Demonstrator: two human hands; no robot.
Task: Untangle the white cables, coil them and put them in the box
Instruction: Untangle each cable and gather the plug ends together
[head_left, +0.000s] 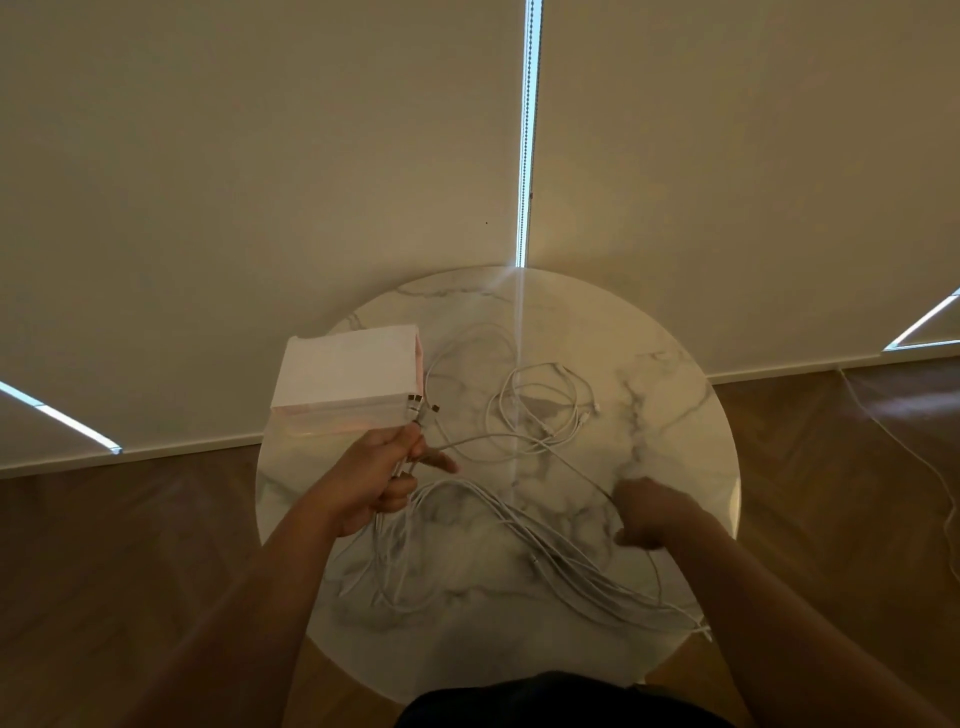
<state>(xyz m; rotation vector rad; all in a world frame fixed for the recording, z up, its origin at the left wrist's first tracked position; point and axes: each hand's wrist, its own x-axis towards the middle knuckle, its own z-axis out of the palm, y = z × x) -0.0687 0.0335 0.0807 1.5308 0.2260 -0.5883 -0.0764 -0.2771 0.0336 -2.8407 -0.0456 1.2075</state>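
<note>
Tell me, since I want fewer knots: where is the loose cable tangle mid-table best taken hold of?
By a plug end on the tangle's right, from the right: the ends lie free there, while its left strands run into the left hand.

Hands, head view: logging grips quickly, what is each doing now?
Left hand: grips a bundle of thin white cables near their plugs.
Right hand: fingers curled, pinching one white cable strand.

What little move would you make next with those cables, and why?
Probably draw the right hand rightward along the strand it seems to pinch, teasing it out of the loops beyond. The left hand grips the plug ends bunched beside the box, so that end is anchored, while the loops lie crossed.
</note>
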